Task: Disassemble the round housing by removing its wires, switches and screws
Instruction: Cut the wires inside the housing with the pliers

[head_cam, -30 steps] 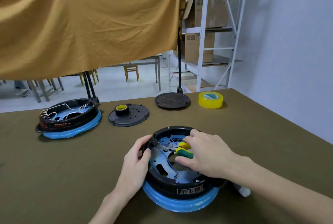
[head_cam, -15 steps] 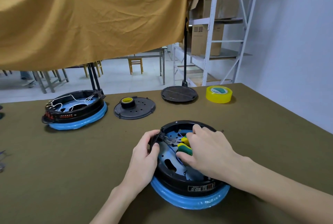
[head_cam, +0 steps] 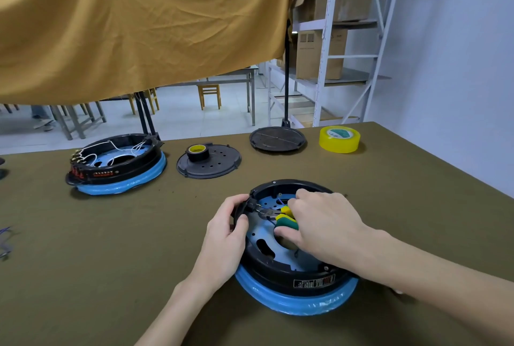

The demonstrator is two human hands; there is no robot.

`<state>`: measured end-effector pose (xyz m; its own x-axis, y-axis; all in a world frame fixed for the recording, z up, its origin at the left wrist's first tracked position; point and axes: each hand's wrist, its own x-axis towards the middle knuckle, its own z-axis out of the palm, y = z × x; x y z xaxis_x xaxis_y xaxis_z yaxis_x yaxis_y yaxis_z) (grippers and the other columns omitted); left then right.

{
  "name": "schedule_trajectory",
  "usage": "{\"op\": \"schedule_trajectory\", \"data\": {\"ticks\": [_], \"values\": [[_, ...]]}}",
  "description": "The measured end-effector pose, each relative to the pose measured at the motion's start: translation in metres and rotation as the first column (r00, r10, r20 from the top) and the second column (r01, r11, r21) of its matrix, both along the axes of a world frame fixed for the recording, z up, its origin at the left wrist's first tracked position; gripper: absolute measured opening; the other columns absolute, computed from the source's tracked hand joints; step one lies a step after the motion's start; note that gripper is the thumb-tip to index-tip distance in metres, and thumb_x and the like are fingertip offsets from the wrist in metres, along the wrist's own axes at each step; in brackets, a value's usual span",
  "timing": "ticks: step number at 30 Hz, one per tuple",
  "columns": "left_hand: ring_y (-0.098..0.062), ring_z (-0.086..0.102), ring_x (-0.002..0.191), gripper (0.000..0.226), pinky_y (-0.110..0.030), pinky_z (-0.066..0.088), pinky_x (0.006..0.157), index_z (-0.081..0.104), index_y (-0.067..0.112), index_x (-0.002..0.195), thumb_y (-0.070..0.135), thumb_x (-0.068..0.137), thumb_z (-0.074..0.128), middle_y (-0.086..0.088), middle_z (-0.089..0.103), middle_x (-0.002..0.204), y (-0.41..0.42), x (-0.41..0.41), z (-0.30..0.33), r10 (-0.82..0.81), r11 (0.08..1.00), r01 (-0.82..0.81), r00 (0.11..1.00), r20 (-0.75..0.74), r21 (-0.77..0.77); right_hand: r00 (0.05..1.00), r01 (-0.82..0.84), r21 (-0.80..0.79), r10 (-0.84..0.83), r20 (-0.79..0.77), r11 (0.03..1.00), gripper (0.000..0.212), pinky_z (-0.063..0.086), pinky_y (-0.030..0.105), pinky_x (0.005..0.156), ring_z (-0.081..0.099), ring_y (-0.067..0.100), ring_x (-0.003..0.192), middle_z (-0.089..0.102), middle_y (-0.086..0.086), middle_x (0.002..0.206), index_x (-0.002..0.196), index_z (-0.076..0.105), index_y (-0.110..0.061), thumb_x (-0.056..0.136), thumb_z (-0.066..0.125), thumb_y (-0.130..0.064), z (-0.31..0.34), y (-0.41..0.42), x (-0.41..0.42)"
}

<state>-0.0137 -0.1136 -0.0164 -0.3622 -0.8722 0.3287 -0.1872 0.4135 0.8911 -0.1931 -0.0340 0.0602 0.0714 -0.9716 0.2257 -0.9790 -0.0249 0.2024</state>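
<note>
Black-rimmed round housing (head_cam: 292,270) on its blue ring sits as before, left hand (head_cam: 225,237) still gripping its rim, right hand (head_cam: 319,223) still squeezing green-and-yellow-handled pliers (head_cam: 281,216) on a wire, so cutting continues.

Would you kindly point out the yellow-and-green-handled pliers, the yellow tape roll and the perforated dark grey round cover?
yellow-and-green-handled pliers (head_cam: 284,220): head view, on the green grip.
yellow tape roll (head_cam: 340,143): head view, on its outer wall.
perforated dark grey round cover (head_cam: 219,162): head view, on its bare top face.
</note>
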Motion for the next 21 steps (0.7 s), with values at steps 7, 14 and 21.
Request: {"op": "schedule_trajectory", "data": {"ticks": [7, 14, 21], "values": [[0.006, 0.061, 0.112, 0.04, -0.007, 0.049, 0.082, 0.06, 0.036, 0.129, 0.008, 0.105, 0.045, 0.03, 0.065, 0.118, -0.004, 0.002, 0.0, 0.011, 1.0, -0.011, 1.0, -0.012, 0.004, 0.999, 0.023, 0.014, -0.024, 0.033, 1.0, 0.054, 0.037, 0.035, 0.064, 0.064, 0.026, 0.09, 0.057, -0.003, 0.101, 0.1, 0.058, -0.023, 0.095, 0.04, -0.074, 0.01, 0.008, -0.019], [0.0, 0.063, 0.115, 0.041, -0.011, 0.05, 0.085, 0.06, 0.036, 0.13, 0.007, 0.106, 0.044, 0.025, 0.067, 0.121, -0.002, 0.001, -0.003, -0.007, 1.0, 0.007, 0.999, -0.044, 0.014, 0.986, -0.008, -0.09, 0.023, 0.168, 0.996, 0.055, 0.037, 0.033, 0.062, 0.061, 0.02, 0.086, 0.052, -0.01, 0.093, 0.1, 0.06, -0.026, 0.093, 0.04, -0.076, 0.005, 0.013, -0.023], [0.0, 0.065, 0.108, 0.04, -0.008, 0.05, 0.078, 0.062, 0.034, 0.126, 0.004, 0.106, 0.044, 0.024, 0.069, 0.117, -0.002, 0.0, -0.004, -0.003, 1.0, 0.004, 0.997, -0.076, 0.023, 0.543, 0.241, -0.175, 0.017, 0.839, 0.954, 0.062, 0.026, 0.028, 0.052, 0.031, 0.011, 0.048, 0.04, -0.005, 0.053, 0.078, 0.067, -0.005, 0.091, 0.062, -0.065, 0.018, -0.003, -0.078]]}}
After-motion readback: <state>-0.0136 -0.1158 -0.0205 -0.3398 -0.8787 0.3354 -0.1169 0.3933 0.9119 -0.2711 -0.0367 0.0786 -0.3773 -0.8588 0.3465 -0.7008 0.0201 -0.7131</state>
